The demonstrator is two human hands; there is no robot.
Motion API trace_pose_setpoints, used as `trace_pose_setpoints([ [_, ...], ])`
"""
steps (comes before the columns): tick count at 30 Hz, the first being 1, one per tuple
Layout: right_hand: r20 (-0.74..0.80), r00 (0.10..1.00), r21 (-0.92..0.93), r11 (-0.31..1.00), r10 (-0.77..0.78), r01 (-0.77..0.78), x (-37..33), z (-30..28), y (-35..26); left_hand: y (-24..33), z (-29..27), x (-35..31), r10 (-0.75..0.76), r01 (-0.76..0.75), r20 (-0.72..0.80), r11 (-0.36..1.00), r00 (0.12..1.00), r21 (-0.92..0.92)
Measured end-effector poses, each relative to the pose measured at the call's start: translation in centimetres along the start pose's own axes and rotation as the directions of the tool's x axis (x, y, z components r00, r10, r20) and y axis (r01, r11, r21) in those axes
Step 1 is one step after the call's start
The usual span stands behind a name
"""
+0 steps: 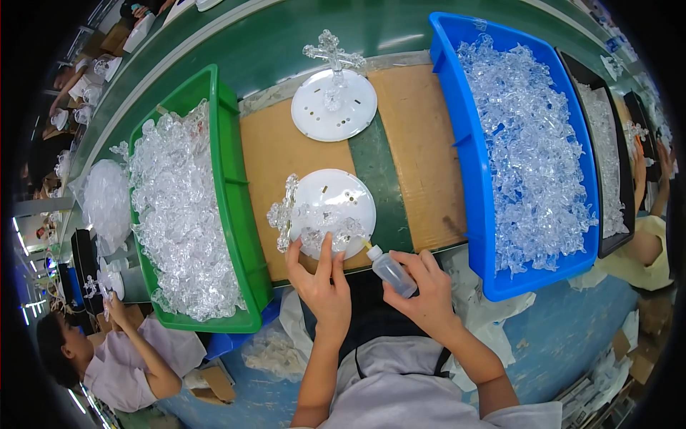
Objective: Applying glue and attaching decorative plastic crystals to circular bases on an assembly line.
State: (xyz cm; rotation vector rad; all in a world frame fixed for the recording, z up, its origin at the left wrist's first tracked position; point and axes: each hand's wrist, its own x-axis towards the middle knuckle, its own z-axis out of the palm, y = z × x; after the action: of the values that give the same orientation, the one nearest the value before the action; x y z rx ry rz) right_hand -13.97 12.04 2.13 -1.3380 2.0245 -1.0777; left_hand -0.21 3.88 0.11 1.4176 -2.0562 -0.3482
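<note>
In front of me a white round disc (pixel 351 193) with small holes lies on the cardboard. A clear plastic cross-shaped ornament (pixel 285 213) shows at its left side, and clear moulded plastic (pixel 318 217) covers its lower part. My left hand (pixel 323 289) reaches over the disc's near edge, fingers stretched and apart, fingertips at the clear plastic. My right hand (pixel 427 292) is closed around a small translucent squeeze bottle (pixel 393 274) with a white cap and yellowish tip. That tip points toward the disc's lower right rim, apparently just off it.
Farther back, another white disc (pixel 311 114) carries an upright clear cross ornament (pixel 334 53). A green bin (pixel 232 193) at left and a blue bin (pixel 475 171) at right hold clear plastic parts. Beyond the blue one is a black tray (pixel 626 207). A co-worker (pixel 132 350) sits at left.
</note>
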Motion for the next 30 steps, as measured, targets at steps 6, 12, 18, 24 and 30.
trace_pose_setpoints([
  [6, 0.033, 0.998, 0.075, 0.996, 0.052, -0.055, -0.6, -0.8, -0.5, -0.2, -0.1, -0.2, 0.04, -0.038, -0.012, 0.993, 0.999, 0.112],
  [12, 0.021, 0.999, 0.04, 0.999, 0.025, -0.026, -0.8, -0.2, -0.9, -0.3, 0.0, -0.3, 0.018, -0.018, 0.003, 0.995, 1.0, 0.096],
  [18, 0.025, 0.999, 0.006, 1.0, 0.023, -0.023, -0.3, 0.5, -1.6, -0.5, 0.1, -0.4, 0.001, -0.002, 0.008, 0.998, 1.0, 0.056],
  [24, 0.029, 0.997, 0.094, 0.993, 0.068, -0.07, -0.2, 0.8, -1.0, -0.9, -0.3, -0.2, 0.008, -0.009, 0.018, 0.997, 1.0, 0.073],
  [30, 0.048, 0.998, 0.175, 0.984, 0.032, -0.04, -1.3, 0.7, -2.2, -2.1, -2.1, 1.6, -0.301, 0.215, -0.08, 0.819, 0.95, -0.532],
])
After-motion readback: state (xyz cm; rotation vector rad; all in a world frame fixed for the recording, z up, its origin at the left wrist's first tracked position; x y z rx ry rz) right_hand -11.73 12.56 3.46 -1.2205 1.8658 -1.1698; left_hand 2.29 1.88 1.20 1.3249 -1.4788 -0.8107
